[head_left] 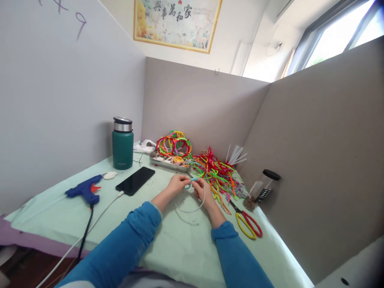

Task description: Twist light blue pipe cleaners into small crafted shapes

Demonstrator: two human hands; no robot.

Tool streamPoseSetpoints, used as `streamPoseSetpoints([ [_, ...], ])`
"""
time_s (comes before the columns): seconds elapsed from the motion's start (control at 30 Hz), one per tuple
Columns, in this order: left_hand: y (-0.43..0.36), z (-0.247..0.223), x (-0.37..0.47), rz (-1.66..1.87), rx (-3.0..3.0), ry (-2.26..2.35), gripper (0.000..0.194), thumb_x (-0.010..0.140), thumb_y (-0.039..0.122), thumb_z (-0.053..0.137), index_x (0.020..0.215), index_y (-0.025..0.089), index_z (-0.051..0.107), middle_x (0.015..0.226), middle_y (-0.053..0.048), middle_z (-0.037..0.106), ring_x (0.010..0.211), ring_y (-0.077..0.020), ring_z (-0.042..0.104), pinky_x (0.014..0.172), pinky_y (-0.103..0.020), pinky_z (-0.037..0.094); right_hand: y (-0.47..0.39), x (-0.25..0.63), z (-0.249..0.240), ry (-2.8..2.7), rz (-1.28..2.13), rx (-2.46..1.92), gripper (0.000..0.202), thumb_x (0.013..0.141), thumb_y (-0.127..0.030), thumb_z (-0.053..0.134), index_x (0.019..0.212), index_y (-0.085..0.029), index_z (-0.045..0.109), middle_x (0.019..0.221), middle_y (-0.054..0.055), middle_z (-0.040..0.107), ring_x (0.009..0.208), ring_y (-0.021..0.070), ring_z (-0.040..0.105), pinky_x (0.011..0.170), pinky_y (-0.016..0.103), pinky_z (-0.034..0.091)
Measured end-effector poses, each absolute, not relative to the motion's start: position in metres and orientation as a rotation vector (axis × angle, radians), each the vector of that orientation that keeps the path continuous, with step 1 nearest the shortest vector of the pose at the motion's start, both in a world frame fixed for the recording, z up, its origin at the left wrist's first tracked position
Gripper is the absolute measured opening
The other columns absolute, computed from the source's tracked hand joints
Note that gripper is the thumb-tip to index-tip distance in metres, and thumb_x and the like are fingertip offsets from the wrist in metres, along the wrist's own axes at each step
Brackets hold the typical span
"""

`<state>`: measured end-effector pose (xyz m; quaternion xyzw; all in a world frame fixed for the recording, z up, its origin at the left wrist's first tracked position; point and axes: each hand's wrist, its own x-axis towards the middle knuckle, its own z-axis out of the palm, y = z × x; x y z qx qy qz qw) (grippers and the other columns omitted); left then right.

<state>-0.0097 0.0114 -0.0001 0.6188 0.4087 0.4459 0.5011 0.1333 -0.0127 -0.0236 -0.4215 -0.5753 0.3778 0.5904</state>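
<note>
Both forearms reach forward over the pale green counter [180, 248] and angle inward, so the hands meet in front of the body, fingertips facing one another. The blue sleeves are bunched below the wrists, leaving the wrists and a short stretch of forearm bare. The left grip [177, 184] is closed in a pinch, thumb and fingers drawn together on one end of a light blue fuzzy piece [194, 179]. The right grip [202, 190] is pinched on the same piece from the other side, its remaining fingers curled under. The blue piece lies between the two, held just above the counter, with a small part of it curving down beside the left fingertips. A thin white strand [205, 196] arcs down in front of the right grip and bends back toward the left; where its upper end is fixed cannot be told.

Just beyond the right grip spreads a heap of bright fuzzy stems [213, 168]. Beyond both grips sits a metal tray [169, 164], with coloured rings [175, 149] stacked above it. To the right and nearer the body are scissors [241, 213] with one red and one yellow handle. Left of the left grip lies a dark phone [135, 181], and farther left a blue glue gun [85, 190].
</note>
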Motion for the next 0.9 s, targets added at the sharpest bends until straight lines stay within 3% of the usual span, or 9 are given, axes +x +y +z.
streamPoseSetpoints([
  [0.9,0.006,0.011,-0.013,1.154,1.205,0.895,0.048,0.051,0.043,0.079,0.081,0.008,0.068,0.043,0.007,0.042,0.041,-0.0039,0.031,0.041,-0.02,0.015,-0.015,0.134,-0.023,-1.561,0.804,-1.083,0.028,0.073,-0.043,0.063,0.064,-0.018,0.055,0.045,-0.005,0.044,0.044,0.0098,0.038,0.046,0.024,0.028],
])
